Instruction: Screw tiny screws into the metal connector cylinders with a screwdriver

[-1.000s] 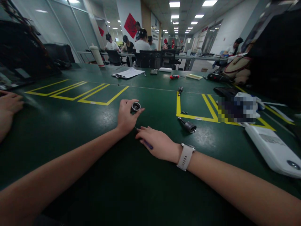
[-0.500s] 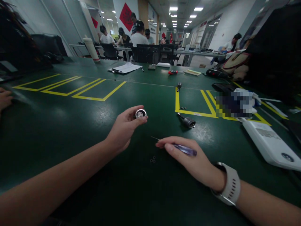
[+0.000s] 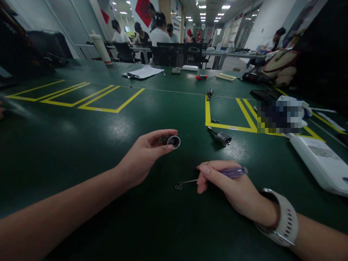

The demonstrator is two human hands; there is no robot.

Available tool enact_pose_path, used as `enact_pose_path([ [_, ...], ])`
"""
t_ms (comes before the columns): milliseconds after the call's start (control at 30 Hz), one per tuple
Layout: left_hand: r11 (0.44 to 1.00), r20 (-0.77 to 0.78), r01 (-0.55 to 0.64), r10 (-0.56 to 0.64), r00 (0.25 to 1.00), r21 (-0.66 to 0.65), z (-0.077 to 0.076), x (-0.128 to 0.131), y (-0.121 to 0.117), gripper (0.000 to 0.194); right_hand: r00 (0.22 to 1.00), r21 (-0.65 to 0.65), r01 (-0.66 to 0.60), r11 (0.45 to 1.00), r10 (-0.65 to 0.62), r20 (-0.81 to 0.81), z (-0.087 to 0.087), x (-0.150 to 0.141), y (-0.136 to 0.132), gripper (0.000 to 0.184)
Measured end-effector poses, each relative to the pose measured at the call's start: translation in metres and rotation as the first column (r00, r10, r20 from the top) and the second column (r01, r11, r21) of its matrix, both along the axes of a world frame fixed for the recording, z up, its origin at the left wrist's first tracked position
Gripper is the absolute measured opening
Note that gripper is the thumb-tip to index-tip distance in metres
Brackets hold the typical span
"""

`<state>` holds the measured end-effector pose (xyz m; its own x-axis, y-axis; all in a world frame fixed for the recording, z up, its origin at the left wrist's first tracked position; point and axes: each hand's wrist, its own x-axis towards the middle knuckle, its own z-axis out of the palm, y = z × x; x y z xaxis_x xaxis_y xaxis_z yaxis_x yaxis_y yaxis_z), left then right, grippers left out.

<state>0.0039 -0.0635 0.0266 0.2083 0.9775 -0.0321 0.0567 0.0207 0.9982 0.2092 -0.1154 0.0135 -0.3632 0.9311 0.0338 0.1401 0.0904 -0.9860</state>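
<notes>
1. Green tabletop [image 3: 65, 152], marked with yellow tape [image 3: 233, 128], several people [image 3: 161, 35] seated beyond.
2. Held above the near tabletop: short metal cup [image 3: 178, 139], pinched between thumb and fingers of the left hand [image 3: 148, 154], open mouth facing back toward the wearer; something inside, too dark to identify.
3. Apart from that, right hand [image 3: 227, 181] closed around a thin-shafted tool [image 3: 233, 172] with a purple handle, tip at three small metal rings [image 3: 179, 187] on the table; touching or not, hard to tell.
4. Farther out, stemmed metal cup [image 3: 224, 138] lying on its side, contents unclear.
5. Just past it, tiny dark parts [image 3: 215, 120] inside a taped outline; second stemmed part [image 3: 210, 94] farther back.
6. Near the far edge, capped white tumbler [image 3: 101, 48], contents hidden; loose-looking papers [image 3: 145, 71]; red-handled screwdriver [image 3: 201, 77].
</notes>
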Motion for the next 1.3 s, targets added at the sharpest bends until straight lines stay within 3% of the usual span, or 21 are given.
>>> enact_pose_path([
  [133,1.000,0.027,0.008,-0.008,1.000,-0.017,0.001,0.001,-0.001,0.032,0.993,0.070,-0.016,0.997,0.008,0.117,0.005,-0.003,-0.002,0.036],
  [233,0.999,0.029,0.025,-0.024,0.999,-0.023,0.001,0.002,-0.003,0.031,0.978,0.206,-0.021,0.978,-0.023,0.206,0.011,-0.005,-0.007,0.038],
  [367,0.999,0.041,0.024,-0.023,0.999,-0.047,-0.001,0.004,-0.005,0.033,0.949,0.435,-0.060,0.898,-0.084,0.305,0.016,-0.007,-0.014,0.034],
  [533,0.996,0.061,0.023,-0.018,0.998,-0.087,-0.002,0.004,-0.008,0.034,0.931,0.530,-0.168,0.832,-0.044,0.363,0.006,-0.006,-0.016,0.025],
  [800,0.977,0.138,0.034,-0.005,0.990,-0.208,0.003,0.010,-0.017,0.033,0.969,0.693,-0.120,0.711,-0.068,0.237,0.005,-0.005,-0.016,0.014],
  [967,0.978,0.159,0.068,-0.037,0.987,-0.197,0.000,0.011,-0.021,0.032,0.966,0.701,-0.095,0.707,-0.105,0.237,0.004,-0.007,-0.016,0.016],
  [1300,0.988,0.183,0.023,0.006,0.983,-0.155,-0.001,0.017,-0.026,0.021,0.936,0.658,-0.205,0.724,-0.051,0.347,0.006,-0.010,-0.018,0.012],
])
